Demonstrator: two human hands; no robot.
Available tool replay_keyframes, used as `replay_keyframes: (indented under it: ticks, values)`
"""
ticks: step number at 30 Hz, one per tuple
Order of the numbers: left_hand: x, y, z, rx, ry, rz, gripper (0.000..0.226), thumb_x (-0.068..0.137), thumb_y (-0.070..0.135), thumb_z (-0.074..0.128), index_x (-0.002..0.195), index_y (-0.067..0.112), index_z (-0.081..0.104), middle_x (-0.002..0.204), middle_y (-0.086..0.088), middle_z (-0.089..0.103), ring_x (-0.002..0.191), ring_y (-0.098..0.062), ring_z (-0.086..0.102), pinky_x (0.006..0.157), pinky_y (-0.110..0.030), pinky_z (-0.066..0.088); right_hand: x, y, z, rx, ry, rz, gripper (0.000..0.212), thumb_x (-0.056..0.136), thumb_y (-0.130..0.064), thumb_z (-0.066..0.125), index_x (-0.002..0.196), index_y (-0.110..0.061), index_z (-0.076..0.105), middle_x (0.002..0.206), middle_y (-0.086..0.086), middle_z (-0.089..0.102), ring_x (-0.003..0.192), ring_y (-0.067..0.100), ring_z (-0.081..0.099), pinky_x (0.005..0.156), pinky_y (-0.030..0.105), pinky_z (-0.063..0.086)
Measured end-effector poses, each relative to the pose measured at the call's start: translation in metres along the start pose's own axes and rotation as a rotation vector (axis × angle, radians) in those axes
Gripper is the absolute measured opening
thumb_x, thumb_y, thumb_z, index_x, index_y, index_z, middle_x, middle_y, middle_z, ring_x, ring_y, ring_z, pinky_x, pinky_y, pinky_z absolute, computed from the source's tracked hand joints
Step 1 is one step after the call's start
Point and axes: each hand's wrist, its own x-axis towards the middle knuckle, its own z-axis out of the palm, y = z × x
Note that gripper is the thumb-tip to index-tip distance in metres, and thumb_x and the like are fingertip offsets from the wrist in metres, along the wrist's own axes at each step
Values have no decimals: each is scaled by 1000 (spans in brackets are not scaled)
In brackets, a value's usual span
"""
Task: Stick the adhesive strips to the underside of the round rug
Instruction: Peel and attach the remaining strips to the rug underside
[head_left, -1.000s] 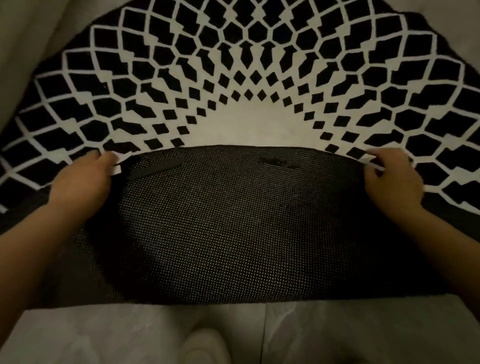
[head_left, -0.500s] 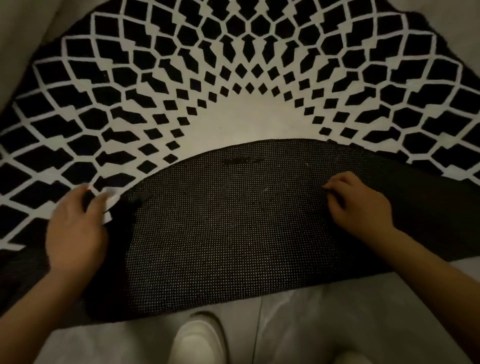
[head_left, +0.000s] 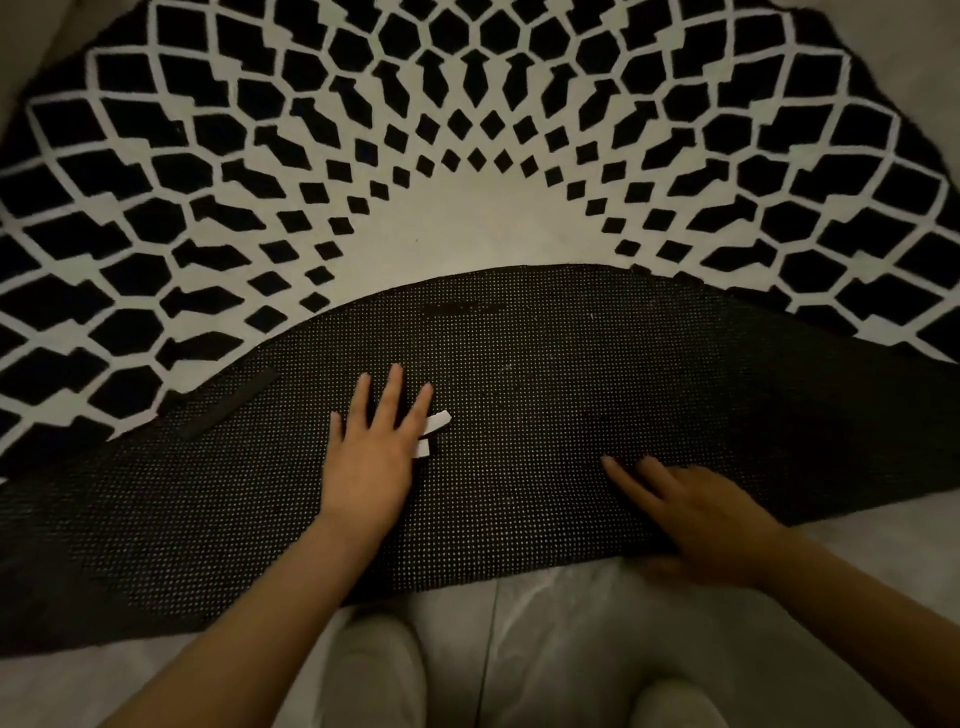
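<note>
Round rug (head_left: 467, 130) on the floor (head_left: 571, 649), near edge folded over with dotted underside up, black strip (head_left: 228, 402) stuck at left, left hand (head_left: 371, 452) flat, fingers spread, white strips (head_left: 434, 428) under its thumb side, right hand (head_left: 696, 512) flat on the fold, holding nothing.

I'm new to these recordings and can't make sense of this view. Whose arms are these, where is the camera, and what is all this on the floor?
The camera sits on a person's head, looking down at their own arms. A round rug lies on the floor, its near edge folded over so the dark dotted underside faces up. The left hand rests flat there, white paper showing beside its fingers. The right hand rests near the fold. One black adhesive strip already lies on the underside. Light shoes show below.
</note>
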Motion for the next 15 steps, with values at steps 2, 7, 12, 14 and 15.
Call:
replay_keyframes:
  ticks: [2, 7, 12, 14, 15]
  values:
    - [0, 0, 1, 6, -3, 7, 72, 98, 24, 42, 150, 32, -7, 158, -2, -18, 145, -33, -13, 116, -53, 10, 2, -1, 9, -33, 3, -16, 106, 48, -59, 76, 135, -9, 40, 101, 6, 49, 48, 16, 54, 38, 30, 44]
    - [2, 4, -4, 20, -37, 12, 70, 99, 20, 38, 150, 30, -9, 157, -4, -21, 143, -35, -17, 116, -55, 6, -2, -4, 13, -16, 89, -45, 76, 65, -52, 54, 129, -12, 44, 92, -3, 60, 40, 9, 49, 33, 20, 34]
    - [6, -4, -14, 59, -81, 106, 71, 98, 20, 40, 150, 30, -6, 157, -4, -20, 143, -35, -18, 115, -55, 3, -11, -30, 13, 60, 78, -14, 67, 71, -49, 38, 124, -14, 61, 91, -10, 65, 38, 0, 48, 33, 17, 33]
    - [7, -10, -20, 91, -119, 158, 72, 97, 19, 40, 150, 31, -8, 156, -2, -23, 143, -33, -20, 115, -54, 1, -9, -51, 6, 113, -44, -10, 70, 81, -47, 35, 142, -14, 37, 115, -4, 61, 58, 6, 60, 49, 20, 45]
    - [7, -15, -22, 99, -140, 184, 73, 97, 16, 40, 149, 31, -9, 155, 0, -25, 143, -31, -22, 115, -53, 0, -7, -63, 0, 204, -189, 20, 74, 86, -51, 26, 149, -14, 17, 134, -1, 48, 77, 13, 64, 64, 25, 48]
